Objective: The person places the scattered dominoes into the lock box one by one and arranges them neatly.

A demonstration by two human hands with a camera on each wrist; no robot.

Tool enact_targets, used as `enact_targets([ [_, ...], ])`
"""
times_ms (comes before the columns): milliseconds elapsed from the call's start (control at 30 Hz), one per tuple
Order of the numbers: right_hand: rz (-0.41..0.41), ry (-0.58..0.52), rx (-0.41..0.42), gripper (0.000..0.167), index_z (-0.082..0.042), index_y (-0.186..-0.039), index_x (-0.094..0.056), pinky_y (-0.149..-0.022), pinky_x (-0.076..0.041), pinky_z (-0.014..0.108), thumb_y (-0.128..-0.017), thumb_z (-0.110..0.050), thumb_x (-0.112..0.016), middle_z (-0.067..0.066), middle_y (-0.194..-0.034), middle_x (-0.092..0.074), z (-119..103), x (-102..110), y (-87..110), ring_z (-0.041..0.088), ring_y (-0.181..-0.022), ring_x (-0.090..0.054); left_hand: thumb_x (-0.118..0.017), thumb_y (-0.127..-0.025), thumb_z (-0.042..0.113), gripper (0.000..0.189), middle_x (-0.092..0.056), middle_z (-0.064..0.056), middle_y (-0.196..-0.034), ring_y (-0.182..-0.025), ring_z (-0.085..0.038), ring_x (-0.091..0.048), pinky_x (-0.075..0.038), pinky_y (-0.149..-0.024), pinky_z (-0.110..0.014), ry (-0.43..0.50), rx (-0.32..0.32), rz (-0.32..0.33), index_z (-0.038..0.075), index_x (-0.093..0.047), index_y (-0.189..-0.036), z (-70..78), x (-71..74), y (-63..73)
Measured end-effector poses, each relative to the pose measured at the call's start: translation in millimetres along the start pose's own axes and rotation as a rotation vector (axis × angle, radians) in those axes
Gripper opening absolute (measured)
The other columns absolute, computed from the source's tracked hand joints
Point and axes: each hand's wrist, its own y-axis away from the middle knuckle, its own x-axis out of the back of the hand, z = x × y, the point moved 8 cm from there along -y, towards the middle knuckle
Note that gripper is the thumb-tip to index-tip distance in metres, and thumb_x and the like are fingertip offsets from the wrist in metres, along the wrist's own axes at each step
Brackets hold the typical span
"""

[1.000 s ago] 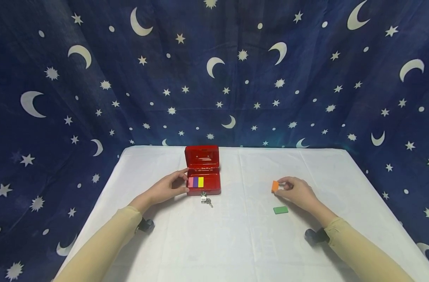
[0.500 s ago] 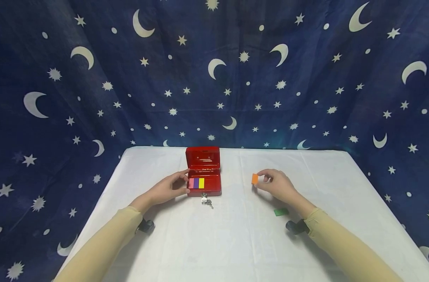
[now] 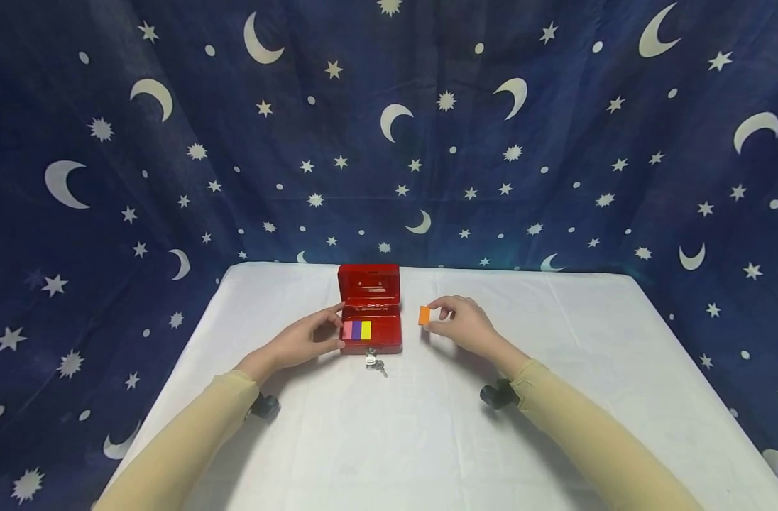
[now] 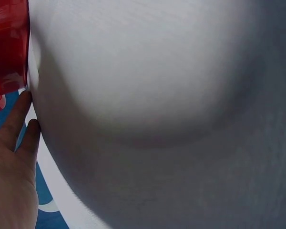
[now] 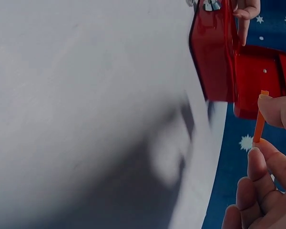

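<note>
In the head view a red metal cash box (image 3: 386, 329) stands with its lid (image 3: 379, 281) raised. A pink tile (image 3: 347, 330), a purple tile (image 3: 356, 330) and a yellow tile (image 3: 366, 330) lie side by side at the left inside it. My left hand (image 3: 293, 342) holds the box's left side, thumb at the front corner and forefinger at the back. Just right of the box, my right hand (image 3: 467, 328) pinches a thin orange tile (image 3: 424, 316) between thumb and fingers, above the table. The right wrist view shows this orange tile (image 5: 259, 123) edge-on.
A lock (image 3: 370, 355) with keys (image 3: 379, 365) hangs at the box's front. White cloth (image 3: 389, 440) covers the table, and a dark blue curtain (image 3: 427, 184) with moons and stars surrounds its back and sides.
My right hand has carried the orange tile leftward, from the table's right side to near the box. The green tile has passed out of sight behind the right arm. My left hand has stayed put.
</note>
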Motion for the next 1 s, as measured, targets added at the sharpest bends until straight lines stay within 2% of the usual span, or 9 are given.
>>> enact_targets([
  [333,-0.042,0.007,0.036,0.039,-0.019,-0.120,-0.073,-0.071,-0.045,0.035,-0.084,-0.033,-0.081,-0.002,-0.088,-0.060,-24.8,-19.5,-16.3,0.023,-0.089,-0.053,-0.076,-0.087,0.055,0.042,-0.032,0.016,-0.163,-0.152,-0.022,-0.029,-0.025,-0.119,-0.062,-0.002,0.005,-0.003,0.030,-0.060,-0.116,-0.5,0.2,-0.3],
  [667,-0.076,0.014,0.037,0.041,-0.020,-0.121,-0.073,-0.069,-0.047,0.036,-0.083,-0.035,-0.082,-0.002,-0.089,-0.062,-38.8,-40.0,-24.8,0.021,-0.090,-0.053,-0.077,-0.088,0.053,0.041,-0.033,0.013,-0.164,-0.153,-0.024,-0.027,-0.023,-0.119,-0.062,0.011,0.008,-0.010,0.030,-0.059,-0.116,-0.7,-0.9,-0.7],
  [1000,-0.096,0.099,0.056,0.044,-0.022,-0.121,-0.073,-0.075,-0.047,0.035,-0.081,-0.037,-0.085,-0.002,-0.094,-0.061,-52.4,-54.8,-32.6,0.020,-0.092,-0.053,-0.076,-0.089,0.051,0.039,-0.033,0.011,-0.164,-0.153,-0.024,-0.026,-0.022,-0.120,-0.061,0.021,0.014,-0.011,0.028,-0.059,-0.117,1.0,-0.3,-0.3],
])
